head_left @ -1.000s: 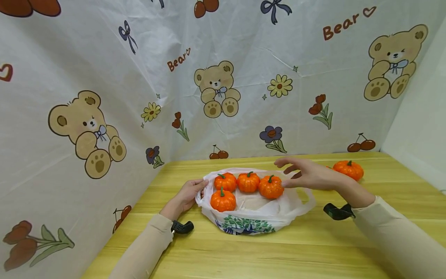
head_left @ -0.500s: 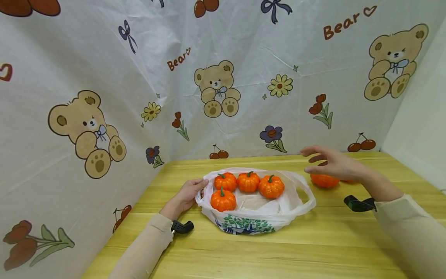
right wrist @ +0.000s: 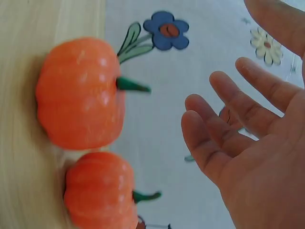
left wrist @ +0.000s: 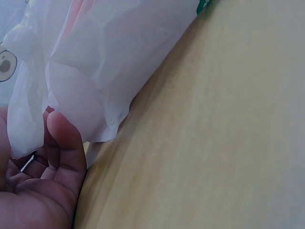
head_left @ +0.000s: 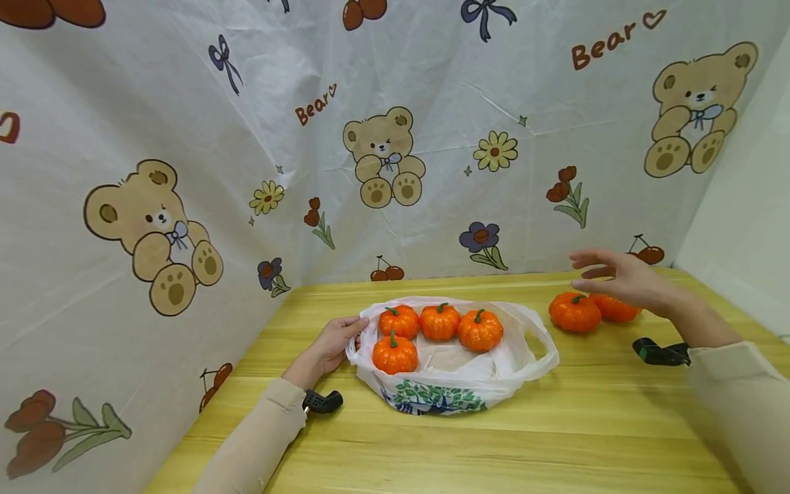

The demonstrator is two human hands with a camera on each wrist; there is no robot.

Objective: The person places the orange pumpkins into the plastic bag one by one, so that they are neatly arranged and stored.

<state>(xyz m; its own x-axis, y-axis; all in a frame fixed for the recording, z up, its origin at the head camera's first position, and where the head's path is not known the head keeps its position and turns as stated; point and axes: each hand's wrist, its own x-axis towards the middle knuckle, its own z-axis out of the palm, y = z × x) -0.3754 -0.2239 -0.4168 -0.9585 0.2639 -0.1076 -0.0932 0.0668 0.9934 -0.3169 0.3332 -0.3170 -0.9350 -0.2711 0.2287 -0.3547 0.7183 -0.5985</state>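
Observation:
A white plastic bag [head_left: 518, 370] with a green leaf print lies spread on the table, its mouth facing up. Inside it sit several small orange pumpkins [head_left: 481, 331] with green stems. My left hand [head_left: 333, 343] holds the bag's left handle [left wrist: 26, 95], fingers curled round the plastic in the left wrist view. To the right of the bag, two more pumpkins stand side by side, a nearer one [head_left: 575, 313] and another [head_left: 617, 309] partly hidden by my right hand [head_left: 629, 280]. That hand hovers above them, fingers spread and holding nothing; the right wrist view shows a gap to the pumpkins.
The wooden table [head_left: 395, 453] has a cloth backdrop [head_left: 432, 226] printed with bears and flowers along its back and left. A white wall [head_left: 740, 226] borders the right side. The bag's right handle loop [head_left: 546, 343] lies close to the nearer loose pumpkin.
My right hand has moved right, from beside the rightmost pumpkin in the bag to above the two loose pumpkins. My left hand, the bag and its pumpkins have stayed put.

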